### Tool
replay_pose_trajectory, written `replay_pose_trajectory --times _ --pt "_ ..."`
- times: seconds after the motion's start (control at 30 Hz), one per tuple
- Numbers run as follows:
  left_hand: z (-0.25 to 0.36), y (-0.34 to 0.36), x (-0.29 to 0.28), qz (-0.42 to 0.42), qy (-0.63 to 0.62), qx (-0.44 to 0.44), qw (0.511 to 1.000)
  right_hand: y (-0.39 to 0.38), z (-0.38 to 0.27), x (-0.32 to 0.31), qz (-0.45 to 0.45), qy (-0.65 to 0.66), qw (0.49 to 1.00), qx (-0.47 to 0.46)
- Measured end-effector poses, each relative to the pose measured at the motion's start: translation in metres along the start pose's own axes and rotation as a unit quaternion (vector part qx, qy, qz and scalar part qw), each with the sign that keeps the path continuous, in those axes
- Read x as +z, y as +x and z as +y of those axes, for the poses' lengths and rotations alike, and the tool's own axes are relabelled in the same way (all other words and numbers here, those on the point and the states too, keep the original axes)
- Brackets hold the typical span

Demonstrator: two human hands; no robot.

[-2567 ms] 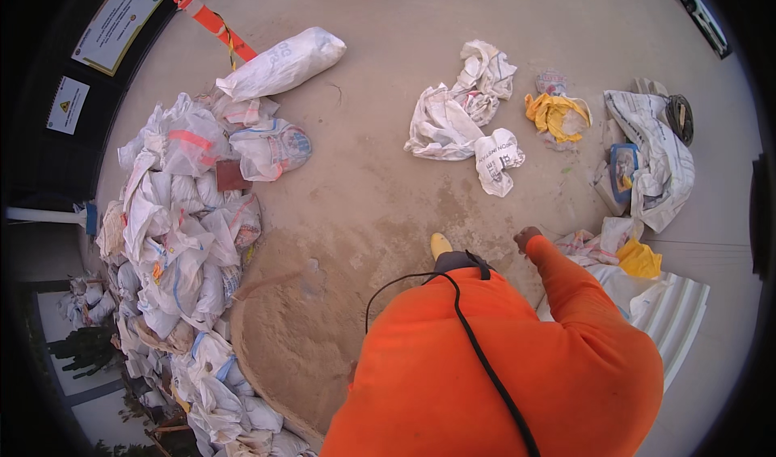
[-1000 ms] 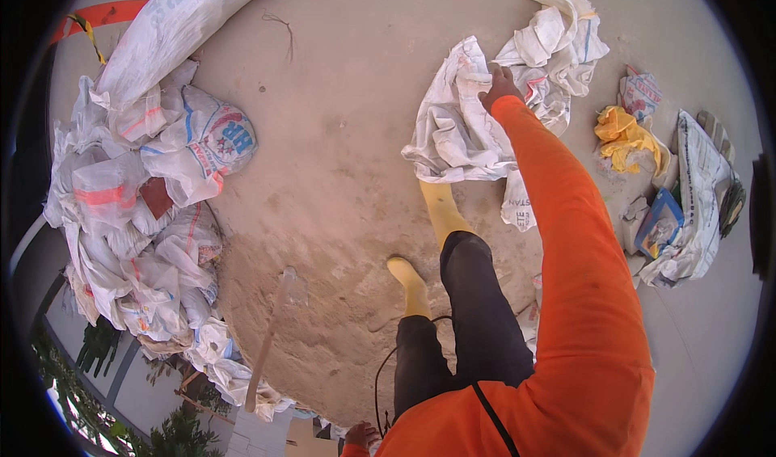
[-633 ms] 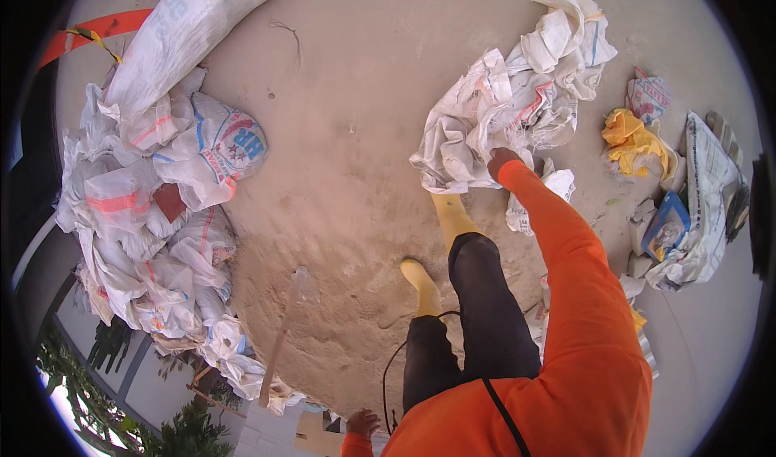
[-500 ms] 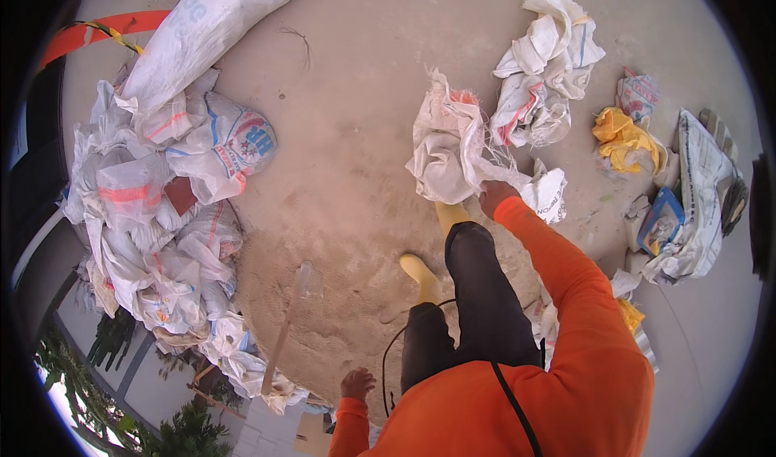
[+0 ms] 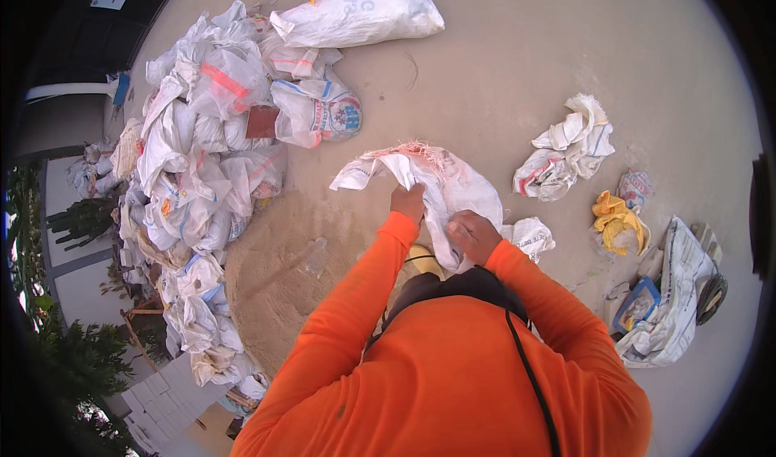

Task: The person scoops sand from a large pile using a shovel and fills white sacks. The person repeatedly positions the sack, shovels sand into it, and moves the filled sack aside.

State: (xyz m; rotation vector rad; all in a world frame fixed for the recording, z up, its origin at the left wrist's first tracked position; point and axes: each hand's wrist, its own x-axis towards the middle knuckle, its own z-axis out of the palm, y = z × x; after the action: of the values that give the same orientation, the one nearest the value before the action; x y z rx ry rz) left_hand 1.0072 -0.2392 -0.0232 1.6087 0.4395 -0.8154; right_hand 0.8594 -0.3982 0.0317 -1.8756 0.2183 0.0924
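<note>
Both hands grip a white woven sack (image 5: 461, 178) with a frayed reddish edge at its far side. My left hand (image 5: 407, 203) is closed on the sack's left part, fingers bunched in the cloth. Closed too, my right hand (image 5: 474, 235) clutches the fabric nearer to my body. The sack hangs crumpled and limp in front of me, its left end spread out in a flap. Just right of my right hand lies another white sack (image 5: 530, 237) with dark print. A yellow boot (image 5: 422, 260) shows partly below the held sack.
Many stuffed white sacks (image 5: 198, 146) are heaped on the left, beside a mound of sand (image 5: 267, 295). A long full sack (image 5: 364, 14) lies at the far end. On the right are crumpled sacks (image 5: 566, 148), a yellow sack (image 5: 620, 224) and a blue-framed object (image 5: 637, 305).
My left hand has come up from my side and taken hold of the sack. The right hand has lifted the sack off the loose sacks, and my view has turned left.
</note>
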Motion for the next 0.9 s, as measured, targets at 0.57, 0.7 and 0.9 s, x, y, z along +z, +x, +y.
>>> replay_pose_trajectory --times 0.57,0.7,0.9 --pt "-0.039 -0.168 -0.279 0.036 0.008 0.081 0.996 0.052 0.009 0.057 0.155 -0.106 0.947 0.261" --pt "-0.078 -0.184 -0.332 0.097 0.094 0.088 0.987 0.046 -0.073 0.088 0.241 0.099 0.911 0.319" --pt "-0.078 -0.213 -0.328 0.077 -0.085 0.163 0.980 0.030 -0.080 0.109 0.261 0.161 0.887 0.344"
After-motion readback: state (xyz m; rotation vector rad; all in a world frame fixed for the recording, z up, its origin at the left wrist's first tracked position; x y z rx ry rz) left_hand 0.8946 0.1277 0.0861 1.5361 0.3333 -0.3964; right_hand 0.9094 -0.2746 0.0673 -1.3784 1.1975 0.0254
